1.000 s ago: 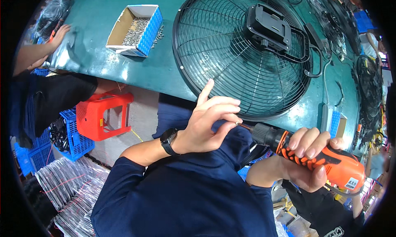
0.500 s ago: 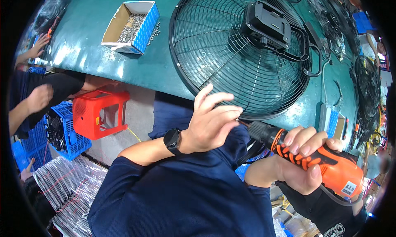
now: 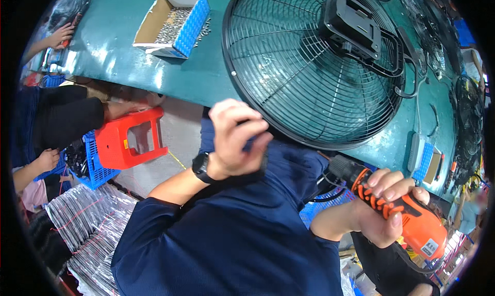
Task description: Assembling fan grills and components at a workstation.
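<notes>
My right hand [image 3: 384, 206] is wrapped around an orange and black power screwdriver [image 3: 420, 226]. Its dark chuck [image 3: 343, 167] points up and left, just below the table's near edge. My left hand [image 3: 238, 136], with a black watch on the wrist, is raised left of the screwdriver and apart from it. Its fingers are curled and slightly smeared; anything inside them is hidden. Beyond both hands a round black wire fan guard [image 3: 278, 79] lies on the table. A black bracket housing [image 3: 356, 25] and a curved handle sit on top of it.
On the green table [image 3: 116, 54], an open blue and white box [image 3: 193, 25] holds many small screws, some spilled beside it. Below the edge are a red stool [image 3: 124, 146] and a blue crate [image 3: 98, 164]. Co-workers' hands [image 3: 62, 36] show at left. More fan guards [image 3: 466, 126] stand at right.
My left hand has drawn back to the left, away from the screwdriver's tip, and its fingers have curled. The screwdriver sits slightly lower and further right. My view has shifted.
</notes>
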The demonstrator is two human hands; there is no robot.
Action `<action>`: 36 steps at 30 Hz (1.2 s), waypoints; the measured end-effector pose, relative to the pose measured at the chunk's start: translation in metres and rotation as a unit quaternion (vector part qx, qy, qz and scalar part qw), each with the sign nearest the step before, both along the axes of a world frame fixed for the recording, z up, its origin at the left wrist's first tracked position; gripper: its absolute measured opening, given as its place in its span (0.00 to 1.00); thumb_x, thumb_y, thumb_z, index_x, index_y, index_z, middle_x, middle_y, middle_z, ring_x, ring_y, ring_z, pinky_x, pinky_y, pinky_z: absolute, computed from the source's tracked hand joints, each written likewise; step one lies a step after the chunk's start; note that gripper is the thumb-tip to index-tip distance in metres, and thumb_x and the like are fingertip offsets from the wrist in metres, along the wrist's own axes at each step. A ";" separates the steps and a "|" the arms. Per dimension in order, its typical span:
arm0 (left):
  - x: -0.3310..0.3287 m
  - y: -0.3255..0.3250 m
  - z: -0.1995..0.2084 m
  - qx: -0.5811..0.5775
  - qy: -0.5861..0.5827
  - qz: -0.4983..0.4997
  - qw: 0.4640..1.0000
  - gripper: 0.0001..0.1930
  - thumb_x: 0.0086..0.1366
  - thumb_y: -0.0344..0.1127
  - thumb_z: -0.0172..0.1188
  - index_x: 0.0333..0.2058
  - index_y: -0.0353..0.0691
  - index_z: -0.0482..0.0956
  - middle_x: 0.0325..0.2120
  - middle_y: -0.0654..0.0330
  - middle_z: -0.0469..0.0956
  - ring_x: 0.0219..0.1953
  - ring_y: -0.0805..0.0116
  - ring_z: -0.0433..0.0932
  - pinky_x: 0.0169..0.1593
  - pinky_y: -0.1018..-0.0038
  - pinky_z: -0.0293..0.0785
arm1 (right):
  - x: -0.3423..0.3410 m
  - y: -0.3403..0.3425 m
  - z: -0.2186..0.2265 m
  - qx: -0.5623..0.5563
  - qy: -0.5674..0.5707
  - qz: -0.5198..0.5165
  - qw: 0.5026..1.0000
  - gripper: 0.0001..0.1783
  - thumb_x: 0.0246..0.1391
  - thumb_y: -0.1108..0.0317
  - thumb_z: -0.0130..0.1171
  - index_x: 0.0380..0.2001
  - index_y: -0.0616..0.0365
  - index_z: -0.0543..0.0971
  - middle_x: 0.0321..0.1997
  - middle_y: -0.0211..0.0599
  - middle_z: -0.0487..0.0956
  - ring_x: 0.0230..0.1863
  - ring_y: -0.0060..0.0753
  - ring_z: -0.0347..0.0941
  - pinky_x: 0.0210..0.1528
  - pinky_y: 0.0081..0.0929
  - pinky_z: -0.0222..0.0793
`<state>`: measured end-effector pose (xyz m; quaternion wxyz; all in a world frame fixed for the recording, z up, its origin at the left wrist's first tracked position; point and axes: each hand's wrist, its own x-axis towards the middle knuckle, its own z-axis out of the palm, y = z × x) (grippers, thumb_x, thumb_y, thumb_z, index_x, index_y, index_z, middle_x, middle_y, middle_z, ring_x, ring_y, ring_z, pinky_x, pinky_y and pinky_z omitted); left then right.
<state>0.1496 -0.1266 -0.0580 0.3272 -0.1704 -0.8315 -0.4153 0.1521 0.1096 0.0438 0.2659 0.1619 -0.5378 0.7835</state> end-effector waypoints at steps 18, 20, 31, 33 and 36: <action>-0.166 -0.180 0.048 -0.346 -0.420 0.048 0.837 0.13 0.50 0.38 0.62 0.31 0.35 0.81 0.27 0.49 0.80 0.31 0.58 0.79 0.38 0.69 0.74 | 0.014 0.004 -0.002 0.010 0.014 0.043 0.999 0.29 0.44 0.66 0.54 0.51 0.62 0.61 0.25 0.43 0.68 0.22 0.35 0.66 0.25 0.36 0.68; -0.167 -0.179 0.046 -0.335 -0.432 0.011 0.837 0.13 0.50 0.37 0.62 0.31 0.35 0.81 0.27 0.50 0.80 0.29 0.60 0.78 0.37 0.69 0.73 | 0.015 0.006 -0.002 -0.001 0.012 0.037 0.999 0.29 0.44 0.66 0.54 0.51 0.62 0.61 0.26 0.43 0.69 0.23 0.36 0.66 0.26 0.36 0.68; -0.153 -0.190 0.035 -0.042 -0.426 0.006 0.904 0.02 0.55 0.24 0.58 0.25 0.33 0.74 0.22 0.60 0.77 0.25 0.75 0.74 0.31 0.78 0.71 | 0.008 0.009 -0.002 -0.011 0.035 0.061 0.997 0.28 0.45 0.65 0.53 0.51 0.62 0.60 0.27 0.46 0.70 0.23 0.39 0.67 0.26 0.37 0.68; -0.149 -0.183 0.043 -0.014 -0.410 0.012 0.912 0.02 0.57 0.25 0.58 0.30 0.32 0.76 0.23 0.61 0.77 0.26 0.76 0.74 0.32 0.79 0.71 | 0.008 0.009 -0.001 -0.025 0.040 0.050 0.998 0.28 0.46 0.64 0.53 0.51 0.62 0.60 0.27 0.45 0.70 0.23 0.39 0.67 0.26 0.38 0.68; -0.126 -0.157 0.067 0.054 -0.176 0.083 0.979 0.06 0.61 0.28 0.58 0.35 0.31 0.76 0.26 0.62 0.76 0.28 0.77 0.74 0.34 0.81 0.70 | 0.009 0.010 0.001 -0.017 0.058 0.033 0.998 0.29 0.46 0.63 0.53 0.51 0.61 0.60 0.26 0.43 0.69 0.23 0.37 0.67 0.25 0.36 0.68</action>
